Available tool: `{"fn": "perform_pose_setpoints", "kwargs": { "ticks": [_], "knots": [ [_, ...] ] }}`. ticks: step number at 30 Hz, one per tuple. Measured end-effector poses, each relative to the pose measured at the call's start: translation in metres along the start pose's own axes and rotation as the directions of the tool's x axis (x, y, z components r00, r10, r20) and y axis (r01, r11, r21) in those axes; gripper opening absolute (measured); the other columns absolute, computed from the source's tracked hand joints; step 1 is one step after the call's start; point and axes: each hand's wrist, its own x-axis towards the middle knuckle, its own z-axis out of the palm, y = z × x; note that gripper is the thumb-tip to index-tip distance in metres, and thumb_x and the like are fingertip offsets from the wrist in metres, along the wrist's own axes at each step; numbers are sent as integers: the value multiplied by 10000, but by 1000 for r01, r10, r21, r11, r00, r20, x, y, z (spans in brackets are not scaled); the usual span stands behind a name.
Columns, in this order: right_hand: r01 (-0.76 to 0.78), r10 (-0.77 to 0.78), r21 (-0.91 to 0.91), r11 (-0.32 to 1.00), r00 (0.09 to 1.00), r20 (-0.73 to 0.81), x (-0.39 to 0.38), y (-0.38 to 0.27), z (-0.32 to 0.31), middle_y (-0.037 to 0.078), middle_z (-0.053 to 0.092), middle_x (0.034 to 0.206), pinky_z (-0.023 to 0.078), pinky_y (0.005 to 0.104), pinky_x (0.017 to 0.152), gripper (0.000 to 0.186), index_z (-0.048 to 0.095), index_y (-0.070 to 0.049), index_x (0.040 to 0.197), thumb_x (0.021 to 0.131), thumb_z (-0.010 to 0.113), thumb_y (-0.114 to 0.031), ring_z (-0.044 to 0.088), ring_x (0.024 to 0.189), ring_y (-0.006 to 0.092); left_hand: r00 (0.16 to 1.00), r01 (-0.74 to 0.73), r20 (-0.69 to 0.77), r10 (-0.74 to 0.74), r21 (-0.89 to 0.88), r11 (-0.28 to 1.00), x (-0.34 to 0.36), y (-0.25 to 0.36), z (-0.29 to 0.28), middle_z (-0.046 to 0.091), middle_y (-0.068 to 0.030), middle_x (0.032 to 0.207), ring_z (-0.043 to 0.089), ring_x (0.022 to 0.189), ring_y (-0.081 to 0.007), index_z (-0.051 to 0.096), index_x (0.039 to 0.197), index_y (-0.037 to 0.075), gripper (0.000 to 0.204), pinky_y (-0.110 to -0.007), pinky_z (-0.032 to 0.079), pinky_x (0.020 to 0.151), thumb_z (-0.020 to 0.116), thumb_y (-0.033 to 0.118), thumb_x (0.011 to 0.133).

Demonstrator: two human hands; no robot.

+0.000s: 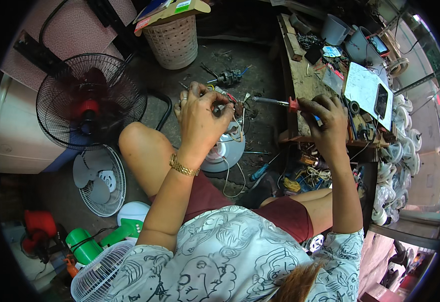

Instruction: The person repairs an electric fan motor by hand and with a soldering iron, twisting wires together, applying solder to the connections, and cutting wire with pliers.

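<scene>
I see the left hand [205, 117] with fingers narrowed at the wiring [239, 107] beyond the pale round base [233, 150], seemingly steadying it; the right hand [325, 118] grips the red-collared tool [275, 101] rightward, likely keeping fingers off its shaft.

Left-pointing soldering iron [273, 101] (red-collared)
</scene>
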Motion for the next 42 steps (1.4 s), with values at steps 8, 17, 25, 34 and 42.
{"fn": "perform_pose_setpoints", "kwargs": {
  "ticks": [8, 17, 25, 34, 42],
  "knots": [
    [86, -84, -40, 996, 996, 32, 13, -4, -2, 27, 669, 952, 393, 419, 817, 324, 789, -204, 1111, 805, 734, -112, 574, 924, 286, 999, 50, 1, -50, -3, 999, 3, 1, 2, 595, -51, 1021, 563, 1011, -297, 760, 866, 129, 165, -464, 444, 887, 803, 240, 751],
    [174, -167, -92, 980, 983, 79, 39, -10, -11, 20, 669, 939, 401, 427, 817, 356, 797, -230, 1088, 754, 761, -111, 579, 924, 281, 997, 71, 38, -69, -54, 996, 3, -1, 3, 602, -24, 1057, 555, 1085, -287, 758, 856, 151, 171, -473, 415, 965, 826, 241, 727],
    [217, -208, -100, 971, 974, 86, 45, -12, -11, 19, 664, 922, 399, 423, 812, 334, 801, -221, 1056, 748, 758, -97, 581, 926, 279, 1000, 27, 6, -27, -52, 998, 3, -3, 3, 608, -55, 1013, 572, 1004, -296, 772, 870, 124, 191, -443, 447, 871, 831, 237, 728],
    [236, -224, -124, 964, 969, 104, 46, -14, -12, 10, 658, 914, 394, 419, 814, 334, 799, -220, 1059, 751, 764, -95, 572, 913, 271, 997, 78, 34, -75, -73, 994, 1, -2, 3, 598, -10, 1035, 553, 1062, -283, 764, 844, 155, 173, -480, 408, 942, 838, 247, 718],
    [264, -253, -134, 955, 963, 94, 47, -15, -13, 8, 655, 917, 394, 419, 813, 337, 798, -225, 1066, 754, 767, -102, 570, 914, 270, 1000, 31, -2, -31, -40, 999, 1, -3, 2, 610, -45, 1007, 568, 1010, -289, 772, 865, 124, 195, -442, 436, 871, 838, 241, 723]
  ]
}}
